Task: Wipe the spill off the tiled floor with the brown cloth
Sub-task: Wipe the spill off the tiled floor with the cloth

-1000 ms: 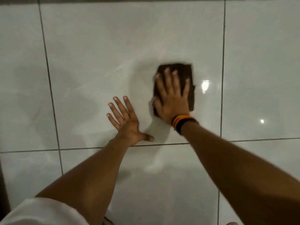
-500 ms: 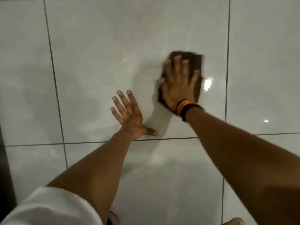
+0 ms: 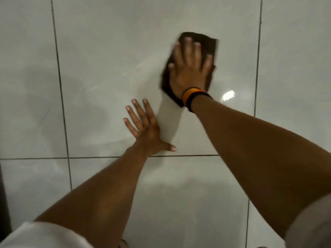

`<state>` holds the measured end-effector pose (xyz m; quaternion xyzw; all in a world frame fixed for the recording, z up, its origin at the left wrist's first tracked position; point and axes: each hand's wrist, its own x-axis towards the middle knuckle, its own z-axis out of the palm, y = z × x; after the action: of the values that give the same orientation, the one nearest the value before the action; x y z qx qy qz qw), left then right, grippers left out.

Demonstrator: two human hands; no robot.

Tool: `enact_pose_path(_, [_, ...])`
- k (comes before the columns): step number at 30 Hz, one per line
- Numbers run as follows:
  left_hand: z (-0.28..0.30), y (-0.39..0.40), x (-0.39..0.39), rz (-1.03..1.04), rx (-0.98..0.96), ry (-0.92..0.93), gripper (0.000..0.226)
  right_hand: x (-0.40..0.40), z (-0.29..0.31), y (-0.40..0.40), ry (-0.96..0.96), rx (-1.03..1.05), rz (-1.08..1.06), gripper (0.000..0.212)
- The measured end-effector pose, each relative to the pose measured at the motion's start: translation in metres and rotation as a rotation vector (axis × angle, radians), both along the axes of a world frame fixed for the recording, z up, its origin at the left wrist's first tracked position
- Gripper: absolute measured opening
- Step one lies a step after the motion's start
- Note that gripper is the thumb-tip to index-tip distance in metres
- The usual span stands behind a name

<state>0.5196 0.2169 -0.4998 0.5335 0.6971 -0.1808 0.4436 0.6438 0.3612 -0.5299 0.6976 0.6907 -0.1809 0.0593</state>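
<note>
Floor: glossy pale tiled floor, large square tiles with thin dark grout lines; one line runs across the frame beneath the left wrist, two run top to bottom at left and right.
Reflections: a bright light glare on the tile just right of the right wrist; soft grey shadows of the arms spread over the tiles.
Spill: faint streaky sheen on the tile to the left of the cloth; its edges are too weak to trace, cannot tell how far it extends.
Cloth: brown cloth lies flat on the central tile, upper right of centre, roughly rectangular, outline blurred; it shows past the fingertips at the top and beside the palm at both sides.
Right hand: right hand palm down on the cloth, fingers spread wide and pressing it against the tile; not curled around it.
Wrist: orange and black wristbands at the right wrist, overlapping the cloth's near corner.
Left hand: left hand flat on the bare tile, fingers splayed, thumb out toward the right, just above the horizontal grout line; it holds nothing and lies near the cloth but apart from it.
Arms: both forearms bare, reaching in from the bottom edge.
Clothing: white sleeve at lower left; pale fabric at the lower right corner.
Left edge: a dark vertical strip, unidentified.
</note>
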Motion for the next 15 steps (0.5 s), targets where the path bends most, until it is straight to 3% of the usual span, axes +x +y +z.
enact_pose_path(4, [-0.001,0.004,0.000,-0.040,-0.050,0.056,0.184,-0.039,-0.001,-0.036,0.049,0.011,0.401,0.061])
enact_pose_path(7, [0.003,0.003,0.001,-0.008,-0.022,0.008,0.183,0.007,0.000,-0.078,0.079,0.001,0.447,0.059])
enact_pose_path(10, [0.004,0.000,0.000,-0.002,0.013,-0.022,0.186,0.054,0.004,-0.125,0.041,-0.008,0.237,0.059])
enact_pose_path(15, [0.004,-0.001,0.002,-0.031,0.000,0.029,0.186,0.035,0.025,-0.227,0.081,-0.153,-0.429,0.066])
